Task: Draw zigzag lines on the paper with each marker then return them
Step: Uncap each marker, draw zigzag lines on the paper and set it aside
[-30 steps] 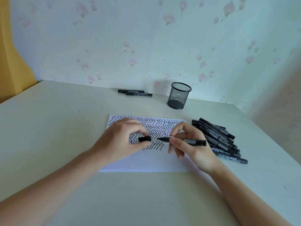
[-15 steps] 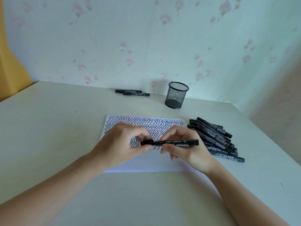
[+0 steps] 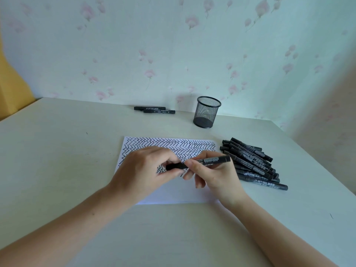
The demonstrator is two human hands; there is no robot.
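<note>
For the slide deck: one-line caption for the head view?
Both hands, left hand and right hand, hold a capped black marker over the zigzag-filled paper.

Both hands (image 3: pixel 146 170) (image 3: pixel 213 174) on capped marker (image 3: pixel 200 163) above paper (image 3: pixel 173 193); seemingly closed

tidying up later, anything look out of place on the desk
The mesh pen cup stands empty while markers lie loose: a heap right of the paper, two by the wall. Nothing spilled or damaged.
</note>
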